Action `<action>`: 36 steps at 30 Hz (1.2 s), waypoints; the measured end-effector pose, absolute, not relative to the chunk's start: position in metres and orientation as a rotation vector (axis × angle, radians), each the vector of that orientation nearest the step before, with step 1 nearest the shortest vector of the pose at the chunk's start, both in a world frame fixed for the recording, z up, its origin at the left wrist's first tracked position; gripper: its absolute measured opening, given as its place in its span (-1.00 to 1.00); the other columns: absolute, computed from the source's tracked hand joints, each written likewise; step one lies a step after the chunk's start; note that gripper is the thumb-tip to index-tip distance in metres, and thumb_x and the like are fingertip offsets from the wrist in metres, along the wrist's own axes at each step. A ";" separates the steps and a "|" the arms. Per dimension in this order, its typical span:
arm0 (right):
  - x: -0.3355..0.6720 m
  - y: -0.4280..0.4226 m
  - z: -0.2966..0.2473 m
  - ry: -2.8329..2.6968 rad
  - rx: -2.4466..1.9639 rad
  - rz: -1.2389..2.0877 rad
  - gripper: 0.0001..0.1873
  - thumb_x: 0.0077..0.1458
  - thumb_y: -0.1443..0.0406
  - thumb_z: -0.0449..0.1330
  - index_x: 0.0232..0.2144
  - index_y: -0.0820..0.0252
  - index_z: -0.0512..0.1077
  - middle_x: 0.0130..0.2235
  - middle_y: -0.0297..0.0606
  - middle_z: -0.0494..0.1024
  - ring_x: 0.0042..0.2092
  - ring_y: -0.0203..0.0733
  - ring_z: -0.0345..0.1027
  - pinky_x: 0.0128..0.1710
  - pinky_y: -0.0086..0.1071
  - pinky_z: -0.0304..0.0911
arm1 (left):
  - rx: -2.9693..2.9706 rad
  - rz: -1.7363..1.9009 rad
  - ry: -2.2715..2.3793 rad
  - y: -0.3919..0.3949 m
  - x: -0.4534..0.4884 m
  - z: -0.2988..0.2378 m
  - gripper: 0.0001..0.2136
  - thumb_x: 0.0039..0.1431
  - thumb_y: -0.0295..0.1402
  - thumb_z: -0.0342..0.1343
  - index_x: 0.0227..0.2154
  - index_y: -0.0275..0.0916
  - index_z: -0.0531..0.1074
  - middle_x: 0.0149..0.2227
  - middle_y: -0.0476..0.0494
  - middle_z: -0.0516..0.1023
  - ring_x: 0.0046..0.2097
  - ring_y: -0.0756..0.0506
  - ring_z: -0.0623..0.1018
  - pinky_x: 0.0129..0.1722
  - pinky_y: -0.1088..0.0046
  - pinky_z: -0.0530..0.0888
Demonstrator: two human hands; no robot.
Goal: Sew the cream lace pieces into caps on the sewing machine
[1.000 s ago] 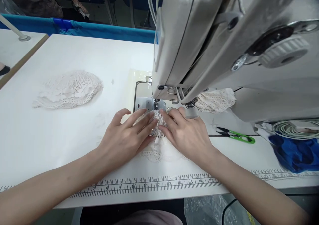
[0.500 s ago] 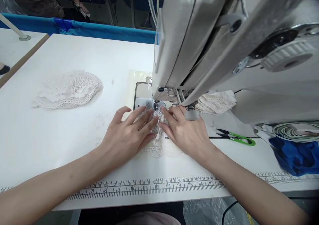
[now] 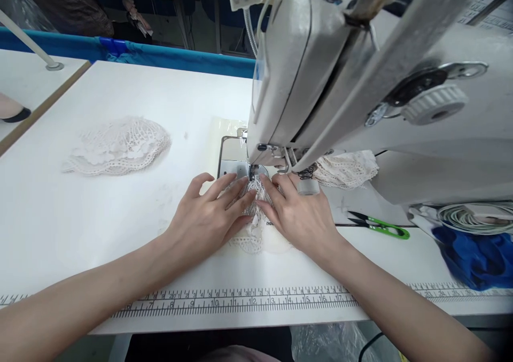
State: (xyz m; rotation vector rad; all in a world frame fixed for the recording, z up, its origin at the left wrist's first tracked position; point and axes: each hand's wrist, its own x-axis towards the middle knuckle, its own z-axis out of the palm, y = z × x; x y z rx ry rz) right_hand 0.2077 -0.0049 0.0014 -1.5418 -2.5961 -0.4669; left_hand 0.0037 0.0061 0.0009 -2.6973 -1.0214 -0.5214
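Observation:
A piece of white lace (image 3: pixel 251 241) lies under the presser foot (image 3: pixel 253 171) of a sewing machine (image 3: pixel 286 57), on the metal needle plate. My left hand (image 3: pixel 208 212) rests on its left side, fingers spread and lying flat, fingertips close to the foot. From the right, my right hand (image 3: pixel 302 215) presses on the lace with outstretched fingers; its index fingertip is beside the foot. Part of the lace is hidden beneath both hands. Neither hand is closed round it.
Folded white lace (image 3: pixel 120 145) lies on the left of the table, and more lace (image 3: pixel 347 168) sits behind the machine head. Green thread snips (image 3: pixel 380 225), blue cloth (image 3: pixel 476 255) and a coiled cord (image 3: pixel 475 217) are at right. A printed ruler (image 3: pixel 240 300) runs along the front edge.
The camera view has shifted slightly, so the machine and table appear moved a little. Both hands stay beside the presser foot on the lace, almost unmoved.

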 end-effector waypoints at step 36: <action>0.218 -0.018 0.029 -2.387 -1.363 0.424 -0.79 0.25 0.25 0.14 -0.11 0.15 0.48 -0.21 -0.26 0.54 -0.28 -0.23 0.42 -0.38 -0.41 0.24 | -3.144 -0.287 -1.277 0.014 0.004 0.034 -0.79 0.31 -0.26 0.00 -0.15 -0.28 0.43 -0.28 -0.11 0.51 -0.41 -0.04 0.51 -0.50 0.45 0.37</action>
